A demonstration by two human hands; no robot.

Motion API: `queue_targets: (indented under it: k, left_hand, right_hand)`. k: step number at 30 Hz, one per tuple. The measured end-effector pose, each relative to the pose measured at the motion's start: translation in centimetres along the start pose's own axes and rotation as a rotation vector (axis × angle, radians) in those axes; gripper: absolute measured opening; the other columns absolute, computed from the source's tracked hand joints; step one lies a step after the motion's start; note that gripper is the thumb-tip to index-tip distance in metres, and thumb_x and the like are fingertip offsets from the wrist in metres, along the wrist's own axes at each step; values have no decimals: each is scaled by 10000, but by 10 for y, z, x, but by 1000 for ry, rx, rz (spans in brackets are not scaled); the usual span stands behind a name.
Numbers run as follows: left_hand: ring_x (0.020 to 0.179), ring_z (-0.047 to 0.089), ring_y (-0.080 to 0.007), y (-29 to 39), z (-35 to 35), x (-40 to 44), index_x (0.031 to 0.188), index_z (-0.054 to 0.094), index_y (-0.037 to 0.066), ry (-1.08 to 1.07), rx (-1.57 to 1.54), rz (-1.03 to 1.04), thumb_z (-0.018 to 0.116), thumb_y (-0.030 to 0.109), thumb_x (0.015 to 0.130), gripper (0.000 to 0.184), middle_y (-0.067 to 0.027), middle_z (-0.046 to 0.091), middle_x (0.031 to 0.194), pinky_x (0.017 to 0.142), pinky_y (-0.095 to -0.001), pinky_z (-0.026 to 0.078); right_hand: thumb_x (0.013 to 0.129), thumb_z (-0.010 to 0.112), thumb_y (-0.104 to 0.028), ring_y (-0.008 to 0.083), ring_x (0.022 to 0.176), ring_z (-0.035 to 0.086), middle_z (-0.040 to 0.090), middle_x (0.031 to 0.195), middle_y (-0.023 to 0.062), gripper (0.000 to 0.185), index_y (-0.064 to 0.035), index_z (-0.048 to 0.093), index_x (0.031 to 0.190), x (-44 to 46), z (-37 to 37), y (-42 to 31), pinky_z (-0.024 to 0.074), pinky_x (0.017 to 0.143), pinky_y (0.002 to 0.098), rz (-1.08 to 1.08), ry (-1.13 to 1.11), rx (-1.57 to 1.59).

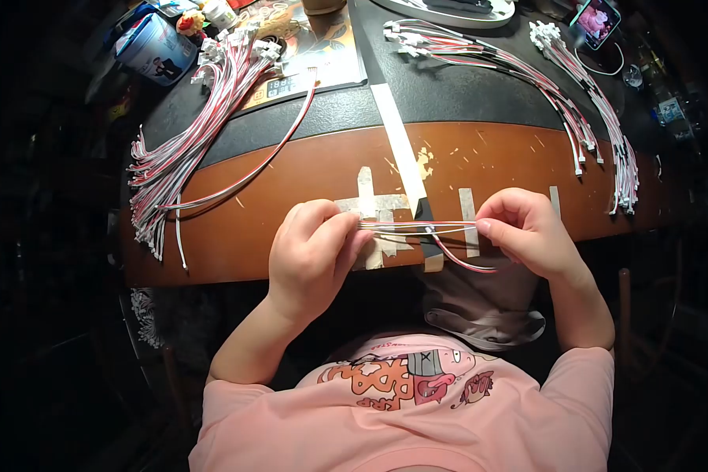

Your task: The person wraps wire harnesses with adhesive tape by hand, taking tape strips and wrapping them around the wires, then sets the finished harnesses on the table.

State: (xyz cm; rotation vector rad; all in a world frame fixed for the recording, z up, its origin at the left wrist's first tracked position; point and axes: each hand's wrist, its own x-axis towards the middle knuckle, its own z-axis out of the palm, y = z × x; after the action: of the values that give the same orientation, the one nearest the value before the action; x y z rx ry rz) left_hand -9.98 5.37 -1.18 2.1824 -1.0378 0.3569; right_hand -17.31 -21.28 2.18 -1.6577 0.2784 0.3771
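A thin wire harness (409,225) with red, white and dark strands is stretched level between my two hands, just above the table's front edge. My left hand (313,242) pinches one end between thumb and fingers, hiding that tip. On the other side my right hand (527,230) pinches the strands with thumb and forefinger. From the middle, a loose red and white length droops to the lower right. Below the strands lie strips of worn tape (365,189) and the dark end of a long white strip (397,134) across the table.
A big bundle of red and white wires (189,141) lies at left, with one single wire (291,130) beside it. More harness bundles (519,67) (598,102) lie at right. Behind are a blue tub (159,51), a white tray (448,14) and a phone (598,22).
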Motion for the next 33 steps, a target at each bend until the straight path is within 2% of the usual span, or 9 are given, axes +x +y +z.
queue_targets:
  k: [6, 11, 17, 22, 26, 27, 31, 33]
  left_hand:
    - [640, 470, -204, 0, 9, -4, 863, 630, 5, 43, 113, 75, 683, 78, 771, 129, -67, 547, 850, 563, -303, 421]
    - [639, 472, -206, 9, 11, -9, 863, 633, -1, 32, 213, 49, 688, 84, 765, 141, -69, 548, 849, 557, -307, 419]
    - [639, 473, -208, 13, 10, -9, 861, 636, -4, 1, 262, 41, 686, 79, 764, 137, -74, 549, 849, 551, -311, 416]
    - [644, 480, -209, 12, 13, -8, 863, 636, -5, 41, 238, 62, 687, 72, 762, 136, -77, 554, 856, 555, -309, 418]
    - [655, 487, -211, 13, 12, -8, 866, 638, -3, 50, 235, 45, 695, 67, 755, 143, -77, 559, 869, 564, -308, 423]
    - [655, 487, -211, 13, 13, -9, 866, 638, -3, 53, 232, 47, 695, 67, 755, 143, -77, 559, 869, 564, -308, 423]
    - [664, 492, -212, 13, 13, -9, 868, 638, 0, 53, 223, 35, 704, 63, 749, 150, -78, 563, 874, 573, -309, 427]
    - [664, 492, -212, 13, 11, -9, 869, 639, 1, 43, 217, 33, 704, 62, 750, 149, -77, 563, 873, 574, -309, 427]
  right_hand:
    - [826, 606, -36, 74, 575, 487, 594, 689, 34, 74, 20, 622, 872, -1, -2, 0, 401, 522, 190, -152, 127, -181]
    - [828, 603, -9, 70, 597, 466, 592, 728, 26, 77, 24, 629, 892, -5, -15, -3, 382, 553, 181, -214, 108, -402]
    - [815, 612, 3, 82, 600, 483, 608, 758, 38, 102, 34, 626, 911, -1, -3, 5, 398, 555, 184, -246, 161, -346]
    - [809, 621, 4, 90, 631, 513, 616, 766, 46, 126, 36, 625, 931, 3, 4, 3, 421, 578, 185, -371, 242, -252]
    - [795, 629, 15, 102, 633, 516, 624, 799, 57, 121, 25, 634, 915, -2, -10, -5, 413, 567, 195, -376, 148, -756]
    - [795, 629, 15, 102, 633, 516, 624, 799, 57, 121, 25, 634, 915, -2, -8, -6, 413, 567, 195, -375, 150, -759]
    - [777, 633, 29, 119, 605, 492, 603, 814, 55, 95, 4, 641, 869, 3, 12, -5, 380, 534, 217, -360, 215, -385]
    - [773, 634, 31, 125, 601, 487, 596, 813, 54, 96, 0, 640, 864, 4, 10, 0, 377, 531, 223, -416, 201, -438]
